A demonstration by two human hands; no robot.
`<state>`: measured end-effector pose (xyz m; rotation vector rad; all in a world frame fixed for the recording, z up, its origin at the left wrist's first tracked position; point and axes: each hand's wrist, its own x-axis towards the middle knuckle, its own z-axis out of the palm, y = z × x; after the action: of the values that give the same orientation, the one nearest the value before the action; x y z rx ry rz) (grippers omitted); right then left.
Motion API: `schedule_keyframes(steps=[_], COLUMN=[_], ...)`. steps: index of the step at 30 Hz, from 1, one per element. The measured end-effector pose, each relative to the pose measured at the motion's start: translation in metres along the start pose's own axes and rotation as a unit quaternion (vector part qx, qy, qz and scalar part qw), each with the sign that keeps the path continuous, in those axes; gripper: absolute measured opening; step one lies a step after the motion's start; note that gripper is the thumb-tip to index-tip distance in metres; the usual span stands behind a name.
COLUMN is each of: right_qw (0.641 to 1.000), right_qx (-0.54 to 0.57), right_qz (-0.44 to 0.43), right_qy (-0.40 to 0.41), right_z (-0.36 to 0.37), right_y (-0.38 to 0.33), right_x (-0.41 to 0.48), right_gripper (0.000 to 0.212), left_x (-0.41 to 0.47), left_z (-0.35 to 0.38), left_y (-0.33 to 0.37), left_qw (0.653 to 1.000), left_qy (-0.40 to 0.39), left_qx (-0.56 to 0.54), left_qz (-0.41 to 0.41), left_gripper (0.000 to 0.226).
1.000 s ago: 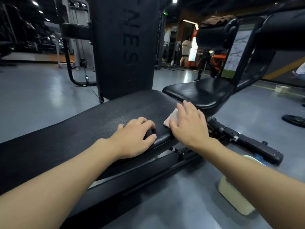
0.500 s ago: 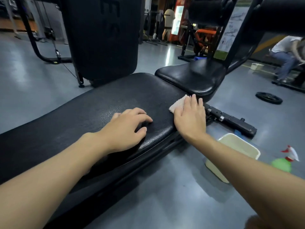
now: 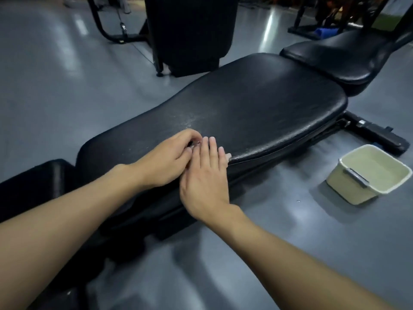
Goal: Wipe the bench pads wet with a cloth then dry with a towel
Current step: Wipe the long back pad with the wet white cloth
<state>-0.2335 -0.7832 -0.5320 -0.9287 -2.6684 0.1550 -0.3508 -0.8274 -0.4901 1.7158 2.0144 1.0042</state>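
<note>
The long black pad [image 3: 257, 104] lies across the middle of the frame. A shiny, spotty patch sits on it just above my hands. Only a small pale corner of the cloth [image 3: 228, 156] peeks out by my little finger, at the pad's near edge. My right hand [image 3: 204, 175] lies flat on the cloth, fingers straight. My left hand [image 3: 166, 158] is close beside it, touching it, with its fingers curled in on the pad. I cannot tell if it holds anything.

A smaller seat pad [image 3: 335, 57] sits just past the long pad's far end, in the upper right. A cream tub [image 3: 348, 189] stands on the grey floor [image 3: 55, 74] at the right, near the long pad. A big black machine [image 3: 190, 30] stands at the top middle.
</note>
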Motion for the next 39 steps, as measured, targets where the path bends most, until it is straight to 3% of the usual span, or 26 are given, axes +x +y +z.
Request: schedule_keyframes(steps=[3,5,8,13,20,25,28,33,39], right_qw=[0.981,0.969,0.981,0.971,0.935,0.942,0.948,0.931,0.939], right_qx=[0.092,0.150,0.075,0.023,-0.004,-0.082,-0.113,-0.155,-0.128], right_qz=[-0.131,-0.169,-0.172,-0.215,-0.327,-0.307,-0.254,-0.309,-0.274], right_qy=[-0.107,-0.097,-0.047,-0.099,-0.137,-0.110,-0.154,-0.120,-0.166], right_z=[-0.005,-0.021,-0.037,-0.030,-0.013,-0.007,-0.004,-0.012,-0.002], right_y=[-0.019,-0.006,0.028,0.045,0.003,0.013,0.018,0.026,0.027], right_x=[-0.001,0.016,0.052,0.077,0.062,0.077,0.085,0.097,0.100], right_gripper=[0.064,0.060,0.057,0.048,0.043,0.051,0.058,0.073,0.069], left_x=[-0.050,-0.081,-0.089,-0.072,-0.152,-0.124,-0.119,-0.145,-0.123], left_z=[-0.012,-0.012,0.001,0.026,0.008,0.013,0.011,0.000,0.005], left_y=[-0.024,-0.035,-0.032,-0.031,-0.053,-0.052,-0.058,-0.077,-0.072], left_qw=[0.997,0.995,0.979,0.945,0.926,0.904,0.912,0.912,0.897], left_qy=[0.048,0.058,0.061,0.030,0.026,0.012,0.014,0.007,0.004], left_qx=[-0.018,0.022,0.188,0.320,0.355,0.413,0.397,0.404,0.440], left_qz=[-0.056,-0.083,-0.047,-0.064,-0.124,-0.108,-0.102,-0.070,-0.039], left_gripper=[0.033,0.050,0.073,0.075,0.071,0.082,0.084,0.086,0.086])
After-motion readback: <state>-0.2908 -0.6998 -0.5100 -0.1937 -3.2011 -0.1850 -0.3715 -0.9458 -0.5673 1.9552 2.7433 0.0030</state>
